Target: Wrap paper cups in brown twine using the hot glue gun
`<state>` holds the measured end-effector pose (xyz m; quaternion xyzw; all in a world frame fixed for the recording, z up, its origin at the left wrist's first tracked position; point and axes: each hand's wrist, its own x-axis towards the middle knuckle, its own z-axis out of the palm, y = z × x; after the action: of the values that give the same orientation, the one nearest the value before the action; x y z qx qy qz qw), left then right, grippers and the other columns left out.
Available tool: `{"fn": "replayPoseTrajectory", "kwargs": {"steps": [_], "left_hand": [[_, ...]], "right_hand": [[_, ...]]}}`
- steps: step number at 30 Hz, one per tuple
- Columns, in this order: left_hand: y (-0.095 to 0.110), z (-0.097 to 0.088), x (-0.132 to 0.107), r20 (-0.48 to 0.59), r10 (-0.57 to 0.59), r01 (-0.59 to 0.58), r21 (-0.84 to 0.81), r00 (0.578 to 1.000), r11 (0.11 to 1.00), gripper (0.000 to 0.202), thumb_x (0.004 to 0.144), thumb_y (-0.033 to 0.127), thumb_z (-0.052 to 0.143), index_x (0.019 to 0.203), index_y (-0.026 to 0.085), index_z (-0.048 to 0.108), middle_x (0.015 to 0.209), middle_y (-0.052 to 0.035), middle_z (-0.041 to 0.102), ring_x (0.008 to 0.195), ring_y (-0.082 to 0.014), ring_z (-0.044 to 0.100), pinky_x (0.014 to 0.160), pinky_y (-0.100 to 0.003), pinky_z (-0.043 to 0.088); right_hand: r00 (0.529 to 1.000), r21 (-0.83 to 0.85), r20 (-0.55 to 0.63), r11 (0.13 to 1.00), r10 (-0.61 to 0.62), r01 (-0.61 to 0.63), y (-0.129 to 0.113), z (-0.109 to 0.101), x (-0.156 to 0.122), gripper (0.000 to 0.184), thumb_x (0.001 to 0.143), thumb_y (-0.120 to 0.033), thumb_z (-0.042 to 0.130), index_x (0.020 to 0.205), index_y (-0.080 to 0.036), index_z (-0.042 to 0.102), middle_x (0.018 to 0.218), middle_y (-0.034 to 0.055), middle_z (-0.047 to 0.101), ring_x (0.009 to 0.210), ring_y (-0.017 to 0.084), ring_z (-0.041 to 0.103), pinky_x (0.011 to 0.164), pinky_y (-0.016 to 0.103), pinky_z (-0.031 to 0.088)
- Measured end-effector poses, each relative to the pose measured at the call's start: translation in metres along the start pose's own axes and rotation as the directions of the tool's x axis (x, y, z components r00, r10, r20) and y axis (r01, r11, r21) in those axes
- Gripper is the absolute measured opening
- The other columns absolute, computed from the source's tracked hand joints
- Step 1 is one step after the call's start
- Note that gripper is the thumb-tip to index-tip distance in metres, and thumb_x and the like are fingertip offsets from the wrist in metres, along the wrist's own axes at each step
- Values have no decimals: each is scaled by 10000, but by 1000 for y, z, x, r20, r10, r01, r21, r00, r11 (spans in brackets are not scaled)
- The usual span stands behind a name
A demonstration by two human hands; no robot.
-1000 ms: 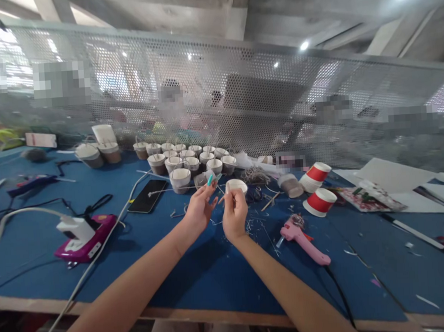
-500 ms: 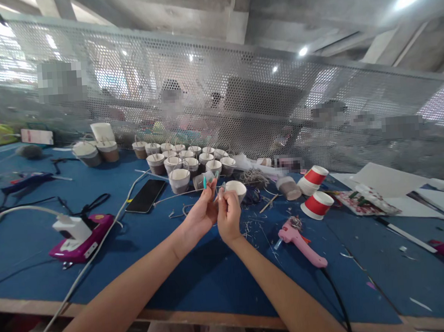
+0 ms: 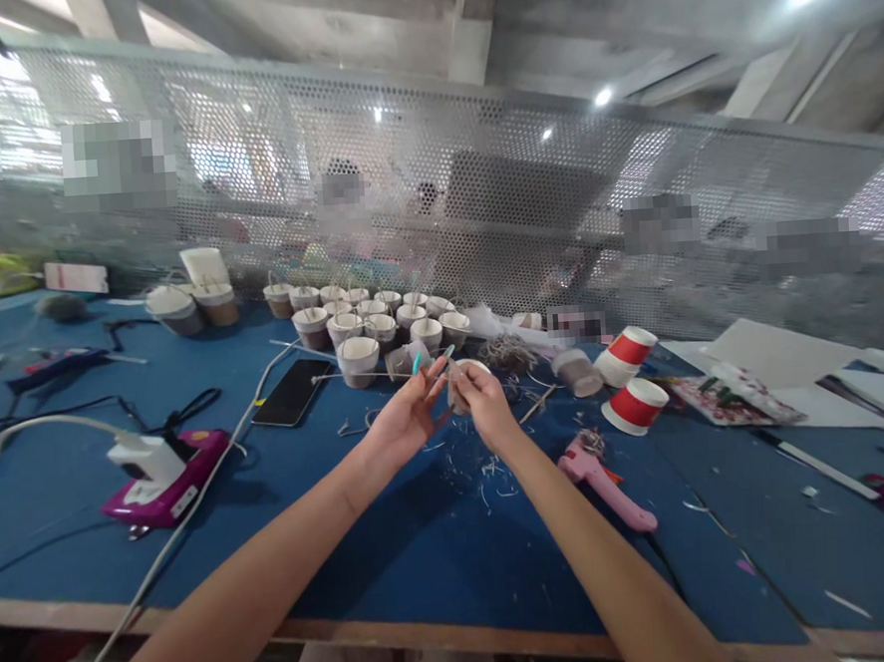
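My left hand (image 3: 406, 413) is over the middle of the table, its fingers partly stretched with the tips drawn in around a thin cord (image 3: 362, 377). The cord's free end sticks out to the left, past the front cups. Close beside it, my right hand (image 3: 485, 398) has thumb and fingers pinched together; what lies between them is too small to make out. Just behind the right hand shows the pale rim of a cup (image 3: 477, 366), mostly hidden by the fingers. A small cup wrapped in cord (image 3: 358, 361) stands upright nearby, in front of several similar cups.
A black phone (image 3: 292, 393) and a purple power strip (image 3: 171, 482) with a white plug lie left. On the right are a pink glue gun (image 3: 607, 486), red-and-white paper cups (image 3: 636, 406) and a tangle of cord (image 3: 508, 354). A perforated metal screen (image 3: 434, 202) runs behind the table.
My right hand has moved right and slightly up, widening the gap between the hands. The cord at my left hand now lies straighter and more level.
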<state>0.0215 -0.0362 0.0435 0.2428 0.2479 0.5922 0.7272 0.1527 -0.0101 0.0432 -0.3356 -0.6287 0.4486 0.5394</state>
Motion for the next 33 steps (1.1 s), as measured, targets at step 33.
{"fn": "replayPoseTrajectory", "kwargs": {"steps": [33], "left_hand": [[-3,-4,10,-245,257,-249,64,935,966,192,619,240,825,705,202,657,676,57,619,579,-68,470,556,-227,321]], "right_hand": [[808,-753,130,473,-575,457,-25,15,-19,237,947,-188,371,720,-223,428,746,46,499,749,190,490,709,331,424]]}}
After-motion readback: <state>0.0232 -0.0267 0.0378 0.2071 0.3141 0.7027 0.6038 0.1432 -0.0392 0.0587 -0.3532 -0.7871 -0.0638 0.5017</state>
